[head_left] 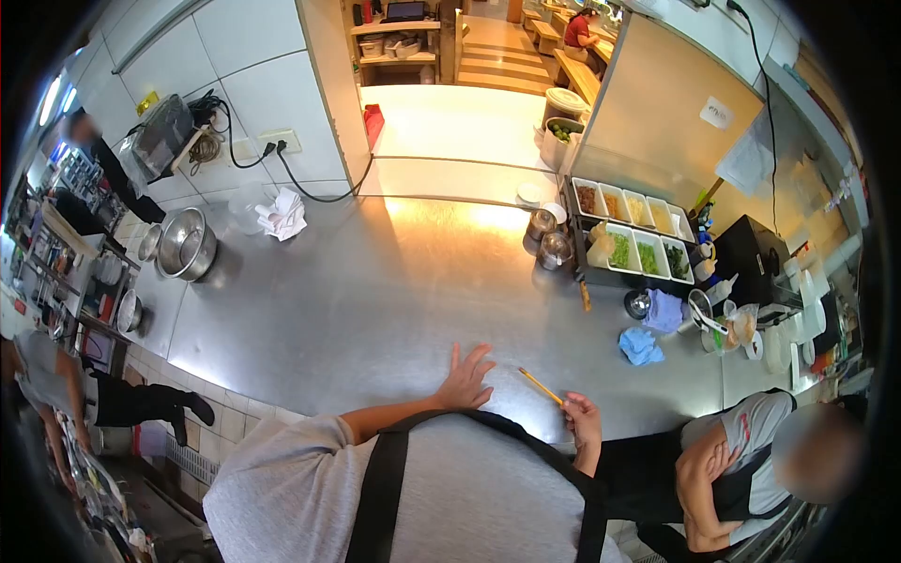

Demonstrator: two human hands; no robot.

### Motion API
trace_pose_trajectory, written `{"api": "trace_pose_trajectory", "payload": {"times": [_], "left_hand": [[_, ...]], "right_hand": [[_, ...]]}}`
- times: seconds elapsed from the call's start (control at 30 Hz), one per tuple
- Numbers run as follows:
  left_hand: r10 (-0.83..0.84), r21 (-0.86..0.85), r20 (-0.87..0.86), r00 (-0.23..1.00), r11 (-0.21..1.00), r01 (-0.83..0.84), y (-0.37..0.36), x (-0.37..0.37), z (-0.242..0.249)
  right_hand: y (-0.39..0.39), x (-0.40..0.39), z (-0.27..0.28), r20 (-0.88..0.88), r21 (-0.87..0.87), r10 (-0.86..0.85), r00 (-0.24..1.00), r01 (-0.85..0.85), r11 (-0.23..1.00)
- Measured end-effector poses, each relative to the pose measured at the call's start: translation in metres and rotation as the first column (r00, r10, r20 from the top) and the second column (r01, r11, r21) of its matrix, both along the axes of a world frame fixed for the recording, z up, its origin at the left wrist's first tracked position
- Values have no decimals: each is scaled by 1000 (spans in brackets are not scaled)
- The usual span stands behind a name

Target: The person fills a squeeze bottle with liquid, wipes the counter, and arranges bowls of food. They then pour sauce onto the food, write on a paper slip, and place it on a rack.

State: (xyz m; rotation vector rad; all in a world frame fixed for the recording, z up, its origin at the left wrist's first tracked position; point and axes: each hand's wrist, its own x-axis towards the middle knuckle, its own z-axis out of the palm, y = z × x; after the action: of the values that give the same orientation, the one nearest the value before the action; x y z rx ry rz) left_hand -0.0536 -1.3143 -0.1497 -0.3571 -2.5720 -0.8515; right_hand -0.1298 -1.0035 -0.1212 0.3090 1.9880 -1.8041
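My left hand point(465, 380) is open at the near edge of the steel counter point(357, 310), fingers spread and pointing up and right, holding nothing. To its right, my right hand point(582, 418) pinches one end of a slim yellow pencil point(542, 386). The pencil slants up and left over the counter, its dark-tipped end toward my left hand. A crumpled blue cloth point(641, 346) lies farther right, nearest to my right hand.
A rack of white topping trays point(648, 251) stands at the back right, with metal canisters point(555, 250) beside it. Steel bowls point(188, 246) and a white cloth point(282, 215) sit at the left. A person with folded arms point(709, 469) stands close at my right.
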Motion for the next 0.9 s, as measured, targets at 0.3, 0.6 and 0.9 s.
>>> {"api": "trace_pose_trajectory", "payload": {"times": [0.3,0.6,0.9], "left_hand": [[-61,57,181,982,997,52,1,-4,-2],[-7,49,92,996,999,3,3,-5,3],[-4,35,88,996,999,1,1,-4,-4]], "right_hand": [[-8,4,25,11,-527,-44,999,43,849],[-1,0,-12,-18,-148,14,1000,-17,989],[2,-3,-21,-102,18,53,993,-51,999]]}}
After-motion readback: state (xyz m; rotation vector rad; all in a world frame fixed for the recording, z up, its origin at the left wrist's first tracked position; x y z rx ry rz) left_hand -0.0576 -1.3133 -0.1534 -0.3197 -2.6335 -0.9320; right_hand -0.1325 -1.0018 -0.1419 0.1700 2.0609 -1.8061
